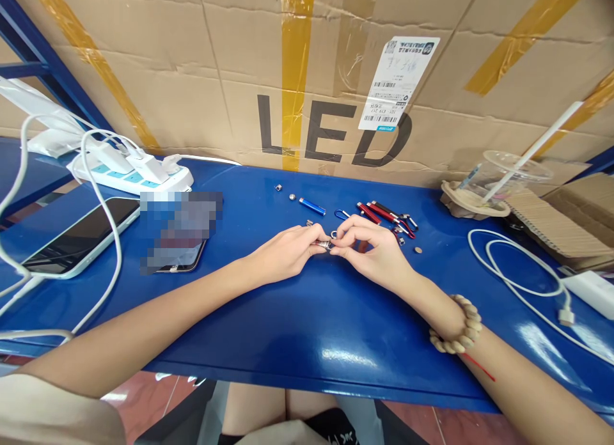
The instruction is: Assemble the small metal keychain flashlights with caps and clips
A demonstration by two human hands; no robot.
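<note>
My left hand (286,250) and my right hand (370,248) meet over the middle of the blue table (307,330). Together they pinch a small silver threaded metal part (325,244) with a ring at its end. The left fingers grip its ribbed body, the right fingertips hold the ring end. Just behind the hands lie a blue metal tube (312,206), several red and black tubes (384,213) with clips, a blue wire loop (341,213), and small silver caps (284,192). A tiny round metal piece (418,249) lies to the right.
A big cardboard box (307,74) marked LED walls off the back. At left are a white power strip (134,171), white cables and a phone (77,235); a second phone is blurred. At right stand a plastic cup with straw (503,176), corrugated cardboard and a white charger cable (518,272).
</note>
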